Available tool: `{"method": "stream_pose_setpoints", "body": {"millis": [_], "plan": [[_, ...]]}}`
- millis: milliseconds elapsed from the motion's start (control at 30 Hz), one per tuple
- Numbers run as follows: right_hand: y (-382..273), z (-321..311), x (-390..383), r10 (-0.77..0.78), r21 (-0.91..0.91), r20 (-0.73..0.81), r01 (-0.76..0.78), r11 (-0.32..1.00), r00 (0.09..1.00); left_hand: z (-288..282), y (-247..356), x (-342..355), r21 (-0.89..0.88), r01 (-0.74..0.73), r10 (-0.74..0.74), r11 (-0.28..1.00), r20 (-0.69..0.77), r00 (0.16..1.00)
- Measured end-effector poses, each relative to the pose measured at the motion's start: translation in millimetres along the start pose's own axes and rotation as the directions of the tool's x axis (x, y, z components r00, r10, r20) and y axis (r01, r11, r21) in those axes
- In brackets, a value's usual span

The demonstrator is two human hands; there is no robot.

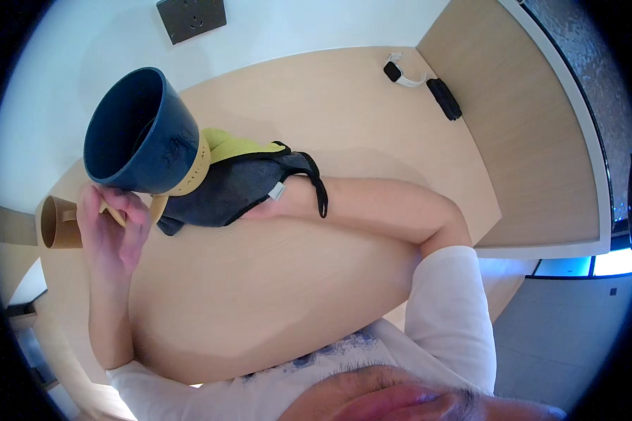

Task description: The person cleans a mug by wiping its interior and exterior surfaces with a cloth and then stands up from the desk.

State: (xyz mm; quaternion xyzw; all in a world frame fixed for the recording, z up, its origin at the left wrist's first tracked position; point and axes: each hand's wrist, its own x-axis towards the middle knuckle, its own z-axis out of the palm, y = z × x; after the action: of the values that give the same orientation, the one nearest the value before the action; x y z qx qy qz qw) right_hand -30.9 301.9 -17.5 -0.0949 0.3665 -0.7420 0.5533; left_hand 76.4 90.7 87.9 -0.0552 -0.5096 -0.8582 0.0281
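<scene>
A large dark blue mug (140, 133) with a pale yellow band and handle is raised at the upper left, tilted toward me. My left hand (116, 224) has its fingers curled round that yellow handle. A dark grey and yellow-green cloth (218, 193), with black trim, a loop and a white tag, lies against the mug's lower part. My right hand (270, 207) reaches in from the right beneath the cloth; its fingers are hidden by it.
The wooden desk (274, 295) meets a white wall with a dark socket (189, 17) and a side panel (519, 140). A brown cup (57, 231) stands at far left. A white-strapped watch (397, 74) and a black case (444, 98) lie at back right.
</scene>
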Motion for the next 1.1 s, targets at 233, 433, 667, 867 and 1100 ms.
{"method": "stream_pose_setpoints", "body": {"millis": [233, 433, 667, 867, 1100], "plan": [[-10.8, 14.8, 1.0, -0.436, -0.877, 0.336, 0.446, 0.178, 0.835, -15.5, 1.5, 8.4, -0.128, -0.02, 0.048, 0.992, 0.221, 0.974], [4.2, -10.5, -5.3, -0.28, -0.933, 0.345, 0.294, -0.209, 0.896, -20.1, 0.2, 6.9, -0.157, -0.054, 0.087, 0.986, 0.212, 0.973], [-16.2, 17.2, -19.1, -0.319, -0.863, 0.356, 0.44, 0.247, 0.878, -19.5, -5.6, 1.2, -0.162, -0.094, 0.092, 0.982, -0.016, 0.996], [-0.5, -8.3, -6.8, -0.33, -0.764, 0.414, 0.521, 0.381, 0.849, -0.5, 0.2, 9.9, 0.086, -0.157, 0.136, 0.984, 0.211, 0.968], [-28.9, 45.3, -28.9, -0.255, -0.73, 0.221, 0.333, 0.596, 0.941, 6.8, 0.0, 1.1, 0.336, -0.198, 0.123, 0.921, 0.232, 0.965]]}}
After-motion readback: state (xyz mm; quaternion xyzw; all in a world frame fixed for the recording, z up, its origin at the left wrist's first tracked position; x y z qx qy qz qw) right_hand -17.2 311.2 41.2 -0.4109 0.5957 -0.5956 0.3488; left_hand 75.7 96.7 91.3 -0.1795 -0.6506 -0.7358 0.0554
